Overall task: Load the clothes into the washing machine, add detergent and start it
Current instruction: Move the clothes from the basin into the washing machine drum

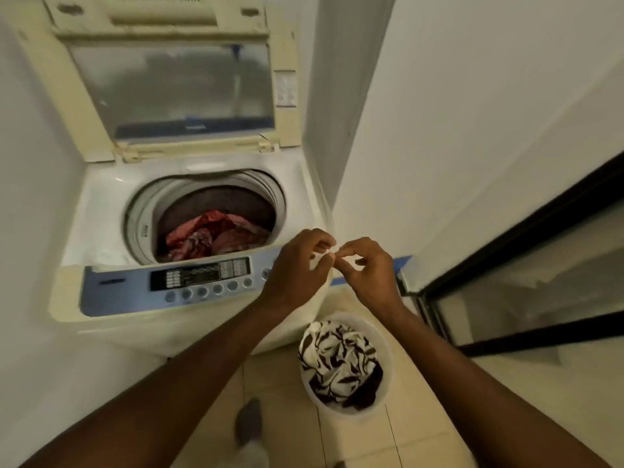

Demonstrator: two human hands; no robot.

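The top-loading washing machine stands with its lid raised. Red patterned clothes lie in the drum. My left hand and my right hand meet fingertip to fingertip over the machine's front right corner, just right of the control panel. Both pinch a small white item between them; it is too small to identify. A white basket on the floor to the right of the machine holds a black-and-white patterned cloth.
White walls close in on the machine's left and right. A dark-framed glass door runs along the right. The floor is pale tile, and a grey-socked foot shows near the bottom.
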